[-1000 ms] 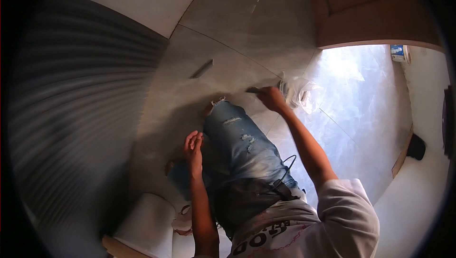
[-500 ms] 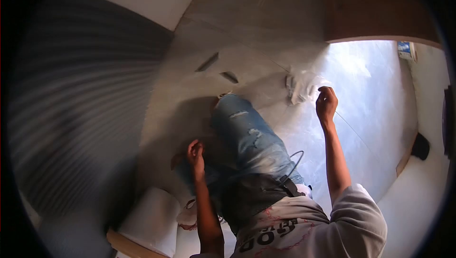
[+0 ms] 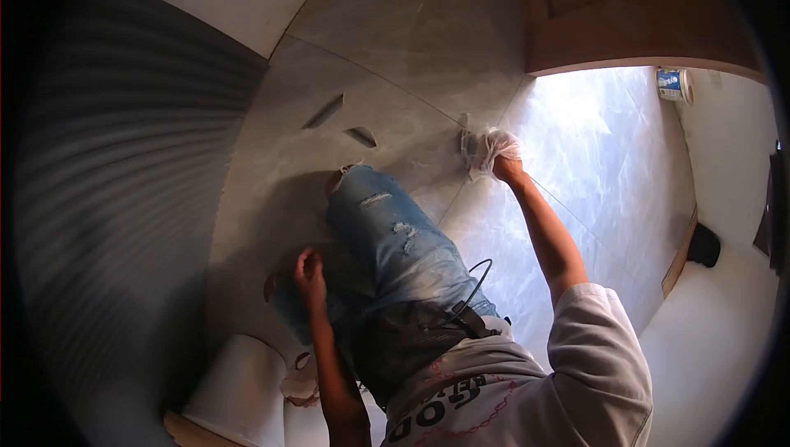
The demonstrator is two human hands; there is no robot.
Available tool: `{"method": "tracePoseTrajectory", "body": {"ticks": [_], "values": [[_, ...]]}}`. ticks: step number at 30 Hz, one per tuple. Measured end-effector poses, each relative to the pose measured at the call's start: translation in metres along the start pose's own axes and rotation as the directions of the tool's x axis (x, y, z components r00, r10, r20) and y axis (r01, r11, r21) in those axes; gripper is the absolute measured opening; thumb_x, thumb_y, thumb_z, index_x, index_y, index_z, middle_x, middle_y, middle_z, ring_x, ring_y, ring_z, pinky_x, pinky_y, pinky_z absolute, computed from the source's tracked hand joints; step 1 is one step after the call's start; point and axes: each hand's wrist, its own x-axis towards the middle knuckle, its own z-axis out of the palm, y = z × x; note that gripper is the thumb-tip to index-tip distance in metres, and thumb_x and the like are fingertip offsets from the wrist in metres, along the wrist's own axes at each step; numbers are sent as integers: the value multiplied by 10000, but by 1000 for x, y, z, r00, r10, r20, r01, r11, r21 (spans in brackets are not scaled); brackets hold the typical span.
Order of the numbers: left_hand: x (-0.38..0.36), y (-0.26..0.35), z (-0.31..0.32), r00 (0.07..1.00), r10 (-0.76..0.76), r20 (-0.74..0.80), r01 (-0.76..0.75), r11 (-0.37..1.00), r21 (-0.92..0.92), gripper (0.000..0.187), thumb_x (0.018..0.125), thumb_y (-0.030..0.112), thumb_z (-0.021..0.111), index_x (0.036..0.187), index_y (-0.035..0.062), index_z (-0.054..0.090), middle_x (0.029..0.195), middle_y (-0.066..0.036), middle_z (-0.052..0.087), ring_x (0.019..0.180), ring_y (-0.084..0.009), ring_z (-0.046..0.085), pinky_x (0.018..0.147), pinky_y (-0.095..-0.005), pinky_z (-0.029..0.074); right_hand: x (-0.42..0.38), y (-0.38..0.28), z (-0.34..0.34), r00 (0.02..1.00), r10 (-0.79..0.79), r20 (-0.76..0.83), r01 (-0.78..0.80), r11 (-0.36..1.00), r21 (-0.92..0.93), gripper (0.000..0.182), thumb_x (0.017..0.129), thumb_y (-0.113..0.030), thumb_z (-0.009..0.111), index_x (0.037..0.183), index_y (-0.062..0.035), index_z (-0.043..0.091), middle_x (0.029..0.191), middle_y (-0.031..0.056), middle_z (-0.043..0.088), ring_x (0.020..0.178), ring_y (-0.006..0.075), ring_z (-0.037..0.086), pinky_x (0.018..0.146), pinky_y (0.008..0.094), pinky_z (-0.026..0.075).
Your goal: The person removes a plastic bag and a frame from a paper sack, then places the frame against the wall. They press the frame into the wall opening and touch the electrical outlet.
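My right hand (image 3: pixel 508 166) is stretched forward over the floor, its fingers wrapped in the thin clear plastic bag (image 3: pixel 504 144) that they grip. Just left of it, a pale crumpled part of the bag lies against a small greyish piece (image 3: pixel 471 148), partly covered by the plastic. Lower left, my left hand (image 3: pixel 309 274) hangs above my leg, fingers loosely curled and holding nothing. Ahead of my knee, two dark flat pieces lie on the floor: a long strip (image 3: pixel 325 111) and a shorter one with slanted ends (image 3: pixel 360 136).
Dark corrugated sheeting (image 3: pixel 123 159) fills the left side. A brown wooden door (image 3: pixel 642 11) stands at the upper right, near a labelled bucket (image 3: pixel 673 85). A black object (image 3: pixel 704 245) sits by the right wall. Behind my left arm stands a white cylinder (image 3: pixel 239 389). Large grey tiles (image 3: pixel 378 52) form the floor.
My right hand has moved down and left into the plastic bag, closing on it. My left hand stays loosely curled. The whole view has shifted slightly.
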Motion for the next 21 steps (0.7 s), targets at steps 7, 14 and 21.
{"method": "tracePoseTrajectory", "body": {"ticks": [7, 14, 21], "values": [[-2, 7, 3, 995, -101, -19, 102, 965, 242, 278, 883, 150, 584, 1113, -5, 558, 1028, -76, 608, 945, -147, 565, 845, -268, 434, 3, 31, 21, 982, -124, -143, 126, 992, 9, 277, 770, -253, 674, 935, -41, 607, 922, 128, 621, 863, 282, 572, 752, 407, 448], [9, -42, -7, 1000, 21, -18, -19, 996, 92, 267, 864, 100, 605, 1108, 6, 551, 1013, -63, 604, 946, -139, 564, 853, -267, 431, -32, 25, -17, 840, 542, -39, -295, 514, 805, 235, 778, -140, 675, 973, -10, 655, 773, 26, 635, 651, 100, 550, 578, 246, 441], [7, -31, -1, 1000, 29, -1, -29, 999, 26, 241, 875, 113, 604, 1089, 10, 563, 996, -42, 599, 918, -111, 555, 807, -243, 436, -92, -35, -76, 619, 553, -558, -53, 738, 672, 167, 821, -59, 646, 961, 27, 614, 837, 87, 639, 700, 114, 607, 602, 232, 504]]}}
